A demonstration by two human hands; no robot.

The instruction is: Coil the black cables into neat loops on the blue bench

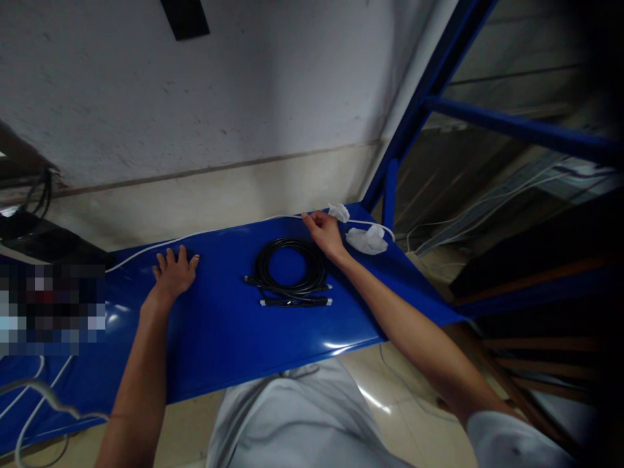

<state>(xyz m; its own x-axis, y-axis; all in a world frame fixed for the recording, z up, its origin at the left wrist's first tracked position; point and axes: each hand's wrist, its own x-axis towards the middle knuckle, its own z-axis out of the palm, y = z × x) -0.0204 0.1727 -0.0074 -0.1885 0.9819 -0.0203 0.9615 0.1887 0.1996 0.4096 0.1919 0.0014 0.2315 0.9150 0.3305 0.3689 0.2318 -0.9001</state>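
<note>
On the blue table (219,338), my left hand (176,270) lies with its fingers spread, holding nothing. My right hand (324,234) is at the back edge, its fingers pinched on a thin white cable (205,232) that runs along the wall. Between my hands, nearer the right one, rests a coiled black cable (263,260) with connectors at its front. Crumpled white plastic or tissue (368,240) sits just right of my right hand, and a smaller crumpled white piece (340,212) is behind it.
A blue metal frame (424,97) rises at the right end of the table. Loose white cables (46,390) loop over the left front edge. A dark object (53,237) stands at the back left, beside a blurred patch. The wall (219,97) borders the table's back.
</note>
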